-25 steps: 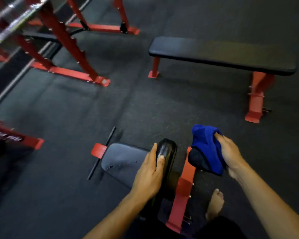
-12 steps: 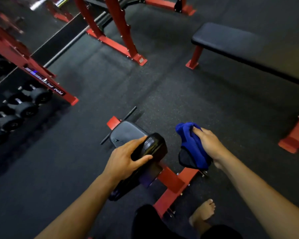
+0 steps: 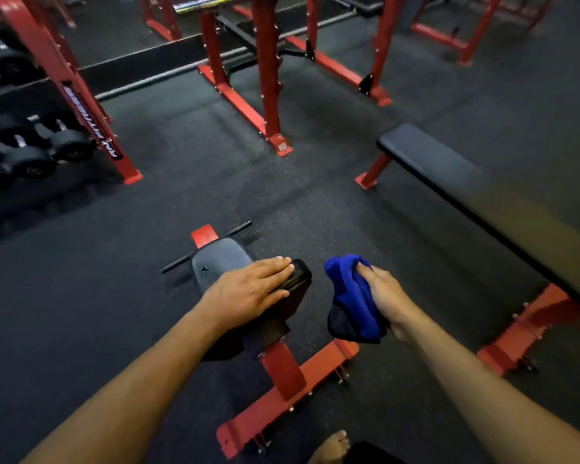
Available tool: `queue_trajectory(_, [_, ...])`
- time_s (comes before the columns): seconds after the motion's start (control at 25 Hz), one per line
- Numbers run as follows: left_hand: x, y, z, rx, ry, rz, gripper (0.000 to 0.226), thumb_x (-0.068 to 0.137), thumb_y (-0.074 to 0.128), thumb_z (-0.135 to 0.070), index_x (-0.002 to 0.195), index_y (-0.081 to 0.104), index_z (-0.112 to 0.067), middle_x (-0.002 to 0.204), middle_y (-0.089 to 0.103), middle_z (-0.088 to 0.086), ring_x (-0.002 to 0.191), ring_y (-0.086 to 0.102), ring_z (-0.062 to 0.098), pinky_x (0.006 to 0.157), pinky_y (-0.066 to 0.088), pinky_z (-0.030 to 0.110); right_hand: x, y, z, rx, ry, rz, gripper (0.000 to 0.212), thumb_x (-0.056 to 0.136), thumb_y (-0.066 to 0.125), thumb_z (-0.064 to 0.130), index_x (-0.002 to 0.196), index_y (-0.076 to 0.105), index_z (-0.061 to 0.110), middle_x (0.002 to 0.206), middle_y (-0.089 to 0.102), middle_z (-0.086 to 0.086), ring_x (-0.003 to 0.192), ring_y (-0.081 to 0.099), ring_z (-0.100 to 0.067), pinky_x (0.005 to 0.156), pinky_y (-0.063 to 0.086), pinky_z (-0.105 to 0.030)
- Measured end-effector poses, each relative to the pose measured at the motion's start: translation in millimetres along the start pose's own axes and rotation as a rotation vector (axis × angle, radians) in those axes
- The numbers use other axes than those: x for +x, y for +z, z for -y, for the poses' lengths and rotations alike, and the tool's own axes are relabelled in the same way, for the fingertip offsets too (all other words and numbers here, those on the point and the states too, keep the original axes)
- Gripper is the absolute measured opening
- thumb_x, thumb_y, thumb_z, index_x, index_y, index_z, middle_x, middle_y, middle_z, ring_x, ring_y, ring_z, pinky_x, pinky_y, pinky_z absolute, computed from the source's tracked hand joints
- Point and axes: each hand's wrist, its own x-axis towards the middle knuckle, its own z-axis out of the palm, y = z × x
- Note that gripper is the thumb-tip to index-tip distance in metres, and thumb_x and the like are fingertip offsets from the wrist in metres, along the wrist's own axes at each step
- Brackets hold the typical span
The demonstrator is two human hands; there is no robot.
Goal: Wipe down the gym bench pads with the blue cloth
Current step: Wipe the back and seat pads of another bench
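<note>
At the lower centre, the bench (image 3: 220, 259) roller pad (image 3: 295, 283) is steadied by the left hand (image 3: 248, 289), fingers flat and together. The blue cloth (image 3: 350, 296) is clamped in the right hand (image 3: 387, 296) fingers over the other pad, probably for wiping.

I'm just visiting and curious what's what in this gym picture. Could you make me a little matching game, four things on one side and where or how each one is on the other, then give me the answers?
Things:
1. blue cloth
2. left hand
3. dumbbells
4. flat bench

Places or states:
A. stored on a rack at the far left
B. resting flat on the near bench's black pad
C. standing untouched at the right
D. gripped in the right hand over a roller pad

Pairs: 1-D, 2-B, 3-A, 4-C
</note>
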Motion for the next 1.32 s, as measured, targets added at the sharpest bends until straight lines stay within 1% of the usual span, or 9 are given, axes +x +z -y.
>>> queue_trajectory(0.12, [-6, 11, -14, -0.052, -0.120, 0.025, 0.053, 0.107, 0.054, -0.023, 0.155, 0.040, -0.006, 0.163, 0.033, 0.005, 0.148, 0.040, 0.022, 0.121, 0.037, 0.039, 14, -1, -7, -0.027, -0.020, 0.001, 0.025, 0.102, 0.047, 0.039, 0.107, 0.069, 0.029, 0.101, 0.075, -0.002, 0.090, 0.070, -0.018, 0.077, 0.052, -0.032])
queue_trajectory(0.2, [-5, 18, -28, -0.172, -0.434, 0.034, 0.059, 0.110, 0.034, -0.042, 0.163, 0.024, -0.017, 0.167, 0.018, -0.006, 0.154, 0.026, 0.012, 0.125, 0.022, 0.028, 32, 7, -12, 0.014, 0.023, -0.043, 0.028, 0.103, 0.044, 0.036, 0.118, 0.064, 0.023, 0.118, 0.069, -0.007, 0.108, 0.064, -0.025, 0.098, 0.050, -0.041])
queue_trajectory(0.32, [13, 29, -35, -0.090, -0.830, 0.011, 0.066, 0.104, 0.019, -0.060, 0.163, 0.020, -0.031, 0.167, 0.027, -0.013, 0.151, 0.031, 0.008, 0.117, 0.032, 0.032, 68, 34, -8, 0.050, 0.058, 0.066, 0.027, 0.104, 0.042, 0.033, 0.121, 0.060, 0.022, 0.126, 0.064, -0.008, 0.117, 0.059, -0.026, 0.108, 0.043, -0.046])
queue_trajectory(0.48, [26, 35, -34, -0.068, -0.980, 0.053, 0.066, 0.102, 0.015, -0.056, 0.163, 0.022, -0.032, 0.166, 0.016, -0.020, 0.153, 0.021, 0.003, 0.121, 0.015, 0.019, 107, 80, -17, -0.104, -0.028, 0.316, 0.037, 0.105, 0.038, 0.035, 0.131, 0.056, 0.017, 0.137, 0.058, -0.010, 0.128, 0.051, -0.026, 0.111, 0.036, -0.042])
queue_trajectory(0.6, [44, 40, -33, -0.068, -1.277, 0.055, 0.057, 0.105, 0.018, -0.056, 0.160, 0.022, -0.043, 0.165, 0.016, -0.027, 0.154, 0.022, 0.010, 0.121, 0.023, 0.033, 139, 99, -40, -0.212, -0.058, 0.489, 0.047, 0.107, 0.029, 0.026, 0.147, 0.041, 0.005, 0.155, 0.038, -0.012, 0.144, 0.032, -0.025, 0.119, 0.020, -0.037])
queue_trajectory(0.68, [54, 35, -39, -0.035, -1.240, 0.051, 0.056, 0.106, 0.015, -0.058, 0.157, 0.033, -0.042, 0.161, 0.027, -0.027, 0.150, 0.030, 0.006, 0.118, 0.028, 0.029, 165, 104, -58, -0.297, -0.018, 0.559, 0.046, 0.108, 0.026, 0.021, 0.147, 0.039, 0.001, 0.155, 0.038, -0.014, 0.145, 0.031, -0.023, 0.119, 0.016, -0.032])
queue_trajectory(0.92, [54, 13, -30, -0.075, -0.670, 0.324, 0.062, 0.109, 0.020, -0.046, 0.150, 0.050, -0.011, 0.150, 0.056, 0.000, 0.133, 0.057, 0.016, 0.104, 0.046, 0.030, 230, 112, -72, -0.450, 0.116, 0.754, 0.043, 0.108, 0.025, 0.015, 0.141, 0.044, -0.005, 0.149, 0.043, -0.023, 0.139, 0.039, -0.030, 0.112, 0.021, -0.031])
queue_trajectory(1.12, [58, 15, -29, -0.110, -0.795, 0.330, 0.058, 0.105, 0.025, -0.041, 0.148, 0.053, -0.013, 0.147, 0.059, -0.002, 0.132, 0.058, 0.016, 0.105, 0.048, 0.035, 169, 104, -60, -0.157, 0.131, 0.513, 0.049, 0.106, 0.032, 0.022, 0.147, 0.037, -0.005, 0.156, 0.035, -0.020, 0.146, 0.028, -0.029, 0.121, 0.014, -0.035])
queue_trajectory(1.32, [65, 22, -31, -0.077, -0.878, 0.288, 0.058, 0.106, 0.024, -0.045, 0.143, 0.059, -0.017, 0.140, 0.064, -0.003, 0.127, 0.062, 0.016, 0.102, 0.048, 0.032, 162, 105, -66, -0.085, 0.105, 0.497, 0.047, 0.107, 0.033, 0.023, 0.148, 0.037, 0.000, 0.157, 0.035, -0.012, 0.148, 0.024, -0.022, 0.120, 0.010, -0.029])
